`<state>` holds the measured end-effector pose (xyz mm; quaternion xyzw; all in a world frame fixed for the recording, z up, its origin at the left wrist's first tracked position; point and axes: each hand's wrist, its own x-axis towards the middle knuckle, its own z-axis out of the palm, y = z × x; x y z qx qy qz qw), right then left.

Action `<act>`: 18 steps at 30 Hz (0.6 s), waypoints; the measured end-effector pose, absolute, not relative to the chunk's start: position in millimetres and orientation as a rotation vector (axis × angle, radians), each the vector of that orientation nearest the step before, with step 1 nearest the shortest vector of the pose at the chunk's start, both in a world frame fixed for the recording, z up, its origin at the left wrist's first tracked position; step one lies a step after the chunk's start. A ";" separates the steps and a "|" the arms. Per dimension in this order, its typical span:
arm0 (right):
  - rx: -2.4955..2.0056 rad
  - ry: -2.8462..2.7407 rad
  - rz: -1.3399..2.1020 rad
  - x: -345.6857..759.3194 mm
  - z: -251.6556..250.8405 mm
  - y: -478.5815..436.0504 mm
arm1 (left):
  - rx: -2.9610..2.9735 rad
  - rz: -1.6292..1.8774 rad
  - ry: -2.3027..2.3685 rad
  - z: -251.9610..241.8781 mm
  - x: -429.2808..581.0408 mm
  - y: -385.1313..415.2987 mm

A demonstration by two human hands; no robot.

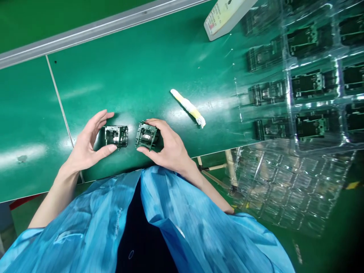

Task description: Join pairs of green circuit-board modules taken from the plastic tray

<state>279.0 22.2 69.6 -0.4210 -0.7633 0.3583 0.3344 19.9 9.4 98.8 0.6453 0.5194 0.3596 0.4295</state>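
Observation:
Two small dark-green circuit board assemblies sit side by side near the front edge of the green tabletop. Around the left circuit board assembly (116,136) curves my left hand (89,142), its fingers raised apart behind it and its thumb at the lower edge; whether the thumb touches is unclear. My right hand (169,146) grips the right circuit board assembly (146,135) between thumb and fingers, and this one is slightly tilted. A narrow gap separates the two pieces.
A white-and-yellow stick (187,108) lies right of my hands. Clear plastic trays (288,98) with several similar assemblies cover the right side. A white labelled box (224,19) stands at the back. Below the table edge is another clear tray (292,185).

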 end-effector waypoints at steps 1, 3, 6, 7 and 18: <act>-1.120 -2.025 0.932 281.0 70.2 24.1 | 1.637 0.835 1.288 99.2 14.7 6.0; -1.141 -2.084 0.895 282.8 69.6 26.0 | 1.686 0.744 1.294 98.1 7.9 -0.6; -1.175 -2.103 0.809 281.3 68.4 23.5 | 1.754 0.683 1.359 94.8 8.7 -7.1; -1.206 -2.087 0.801 280.7 68.9 21.5 | 1.781 0.674 1.390 94.1 11.2 -8.0; -1.268 -1.979 0.989 273.5 72.7 7.1 | 1.860 0.660 1.524 99.3 33.6 -9.7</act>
